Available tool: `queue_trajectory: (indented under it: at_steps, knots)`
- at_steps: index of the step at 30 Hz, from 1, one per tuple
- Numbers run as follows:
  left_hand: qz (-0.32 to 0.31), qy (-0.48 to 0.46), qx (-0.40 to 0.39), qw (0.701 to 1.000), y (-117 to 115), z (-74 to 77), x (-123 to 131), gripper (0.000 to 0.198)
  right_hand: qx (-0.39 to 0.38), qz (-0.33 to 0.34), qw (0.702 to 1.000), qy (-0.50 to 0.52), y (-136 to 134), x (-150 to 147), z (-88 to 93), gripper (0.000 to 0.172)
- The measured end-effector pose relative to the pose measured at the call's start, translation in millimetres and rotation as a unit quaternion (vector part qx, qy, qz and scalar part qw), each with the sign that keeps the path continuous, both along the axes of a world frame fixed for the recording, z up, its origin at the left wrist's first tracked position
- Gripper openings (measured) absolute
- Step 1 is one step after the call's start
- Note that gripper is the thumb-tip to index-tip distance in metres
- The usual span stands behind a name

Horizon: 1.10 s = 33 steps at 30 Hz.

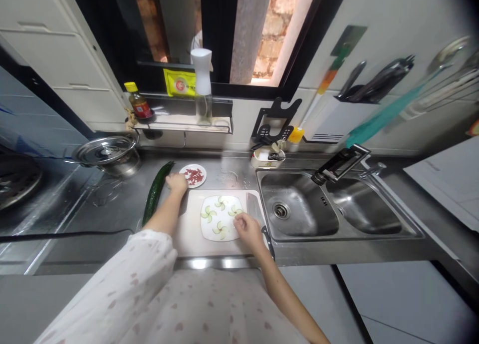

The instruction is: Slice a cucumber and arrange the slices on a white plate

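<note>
My right hand (248, 231) is over the right edge of a white square plate (209, 234), its fingertips pinched together near one pinwheel of green-edged slices (235, 212). Whatever is in the pinch is too small to make out. Several such pinwheels lie on this plate, which sits on a pale cutting board (189, 244). My left hand (177, 182) is beside a small round white plate (202, 181) of red bits (193, 175), fingers curled in and partly hidden. Just left of it lies a long dark green cucumber (154, 195). A knife (268, 241) rests along the board's right side.
A double steel sink (299, 204) with a black faucet (340, 164) is on the right. A lidded steel pot (108, 154) stands at the back left. Bottles, including a clear spray bottle (203, 89), stand on a wall rack. A black cord (75, 236) crosses the left counter.
</note>
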<state>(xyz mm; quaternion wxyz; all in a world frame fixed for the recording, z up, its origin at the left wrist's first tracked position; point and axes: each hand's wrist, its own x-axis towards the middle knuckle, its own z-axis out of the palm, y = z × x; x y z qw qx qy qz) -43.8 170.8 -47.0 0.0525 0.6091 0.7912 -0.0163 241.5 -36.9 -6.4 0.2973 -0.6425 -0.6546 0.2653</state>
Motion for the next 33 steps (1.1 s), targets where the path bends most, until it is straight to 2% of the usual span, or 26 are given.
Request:
queue_trajectory:
  at_steps: [7, 12, 15, 19, 22, 25, 29, 33]
  knots:
    - [-0.015, 0.004, -0.003, 1.000, 1, -0.1, -2, 0.029, 0.001, 0.004, 1.000, -0.002, 0, 1, 0.4, 0.016]
    - [-0.010, -0.019, 0.019, 1.000, -2, 5.1, -5, 0.032, -0.004, 0.001, 1.000, -0.003, 1, 3, 0.8, 0.018]
    - [0.016, -0.077, 0.042, 0.996, -9, 8.3, -7, 0.035, -0.013, 0.003, 1.000, -0.005, 3, 2, 0.6, 0.018]
    - [0.042, -0.224, 0.070, 0.971, -21, 11.5, -10, 0.031, -0.014, 0.022, 1.000, 0.001, 7, -3, 0.3, 0.016]
    - [0.064, -0.360, 0.101, 0.925, -29, 15.5, -9, 0.025, -0.009, 0.031, 0.999, 0.004, 10, -6, 1.0, 0.016]
    - [0.066, -0.508, 0.119, 0.850, -35, 20.3, -4, 0.027, -0.007, 0.032, 0.999, -0.001, 13, -9, 1.8, 0.017]
    - [0.056, -0.649, 0.046, 0.757, -43, 23.9, 4, 0.038, -0.005, 0.033, 0.999, 0.003, 15, -10, 1.5, 0.016]
    - [0.039, -0.727, -0.003, 0.685, -53, 27.8, 11, 0.043, -0.003, 0.042, 0.999, 0.005, 22, -12, 4.4, 0.015]
